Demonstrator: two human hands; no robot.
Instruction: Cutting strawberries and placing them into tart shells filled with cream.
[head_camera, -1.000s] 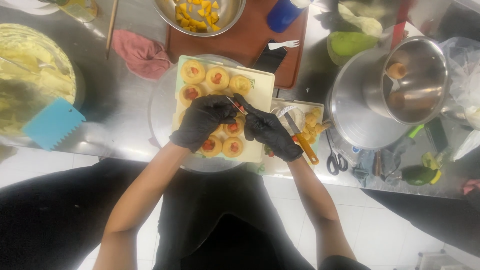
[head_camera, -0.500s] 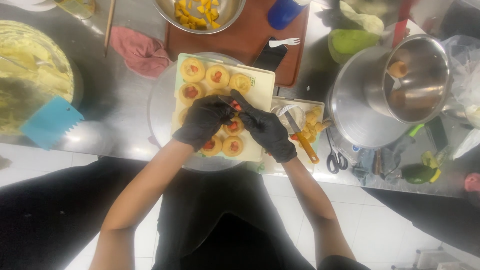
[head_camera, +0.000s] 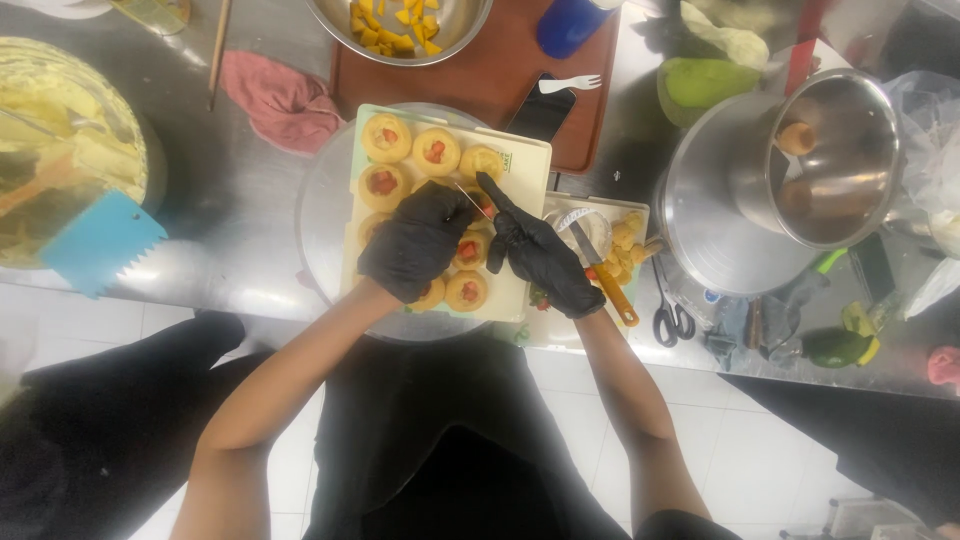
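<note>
Left hand cupped on pastries, right hand pinching thin skewer; board crowded, yellow rounds red-filled.

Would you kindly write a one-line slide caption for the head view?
Black-gloved left hand and right hand work over small red-filled pastry rounds on a pale board.

Gloved hands meet over pastries, perhaps gripping a stick.

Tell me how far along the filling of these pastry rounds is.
Done: most pastry rounds on the pale board show red filling. In hand: left hand and right hand work over a middle round. Left: the top-right round looks unfilled.
</note>
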